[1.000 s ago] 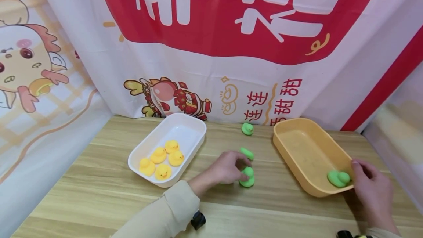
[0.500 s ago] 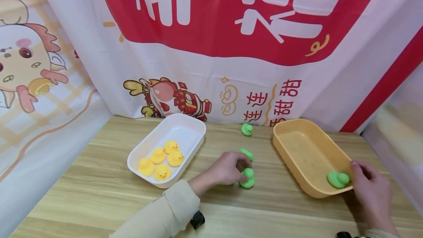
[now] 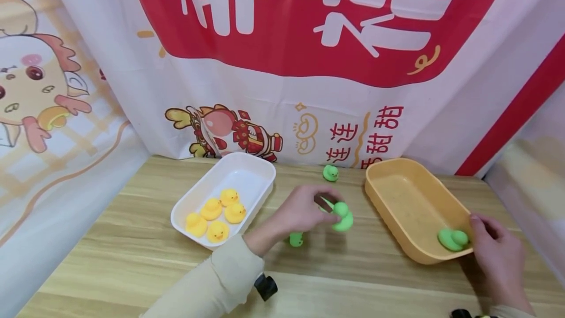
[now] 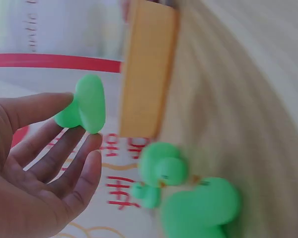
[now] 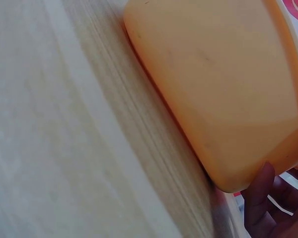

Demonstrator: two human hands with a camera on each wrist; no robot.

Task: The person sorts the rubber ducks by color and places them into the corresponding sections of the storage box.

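Observation:
My left hand (image 3: 309, 208) pinches a green rubber duck (image 3: 342, 218) above the table; in the left wrist view that duck (image 4: 91, 104) sits between thumb and fingertips. Below the hand, a second green duck (image 3: 296, 239) stands on the table, partly covered. Another green duck (image 3: 330, 173) is at the back near the cloth. The left wrist view has several green ducks (image 4: 201, 206) lower down. My right hand (image 3: 499, 251) grips the near right corner of the orange bin (image 3: 388, 210). One green duck (image 3: 452, 239) lies in that bin.
A white bin (image 3: 178, 215) with several yellow ducks (image 3: 218, 231) stands on the left of the wooden table (image 3: 132, 259). A printed cloth (image 3: 287, 87) hangs along the table's back edge.
My left hand has lifted the green duck off the table and moved it slightly back and right. A duck formerly hidden under the hand now shows. The right hand stays on the bin.

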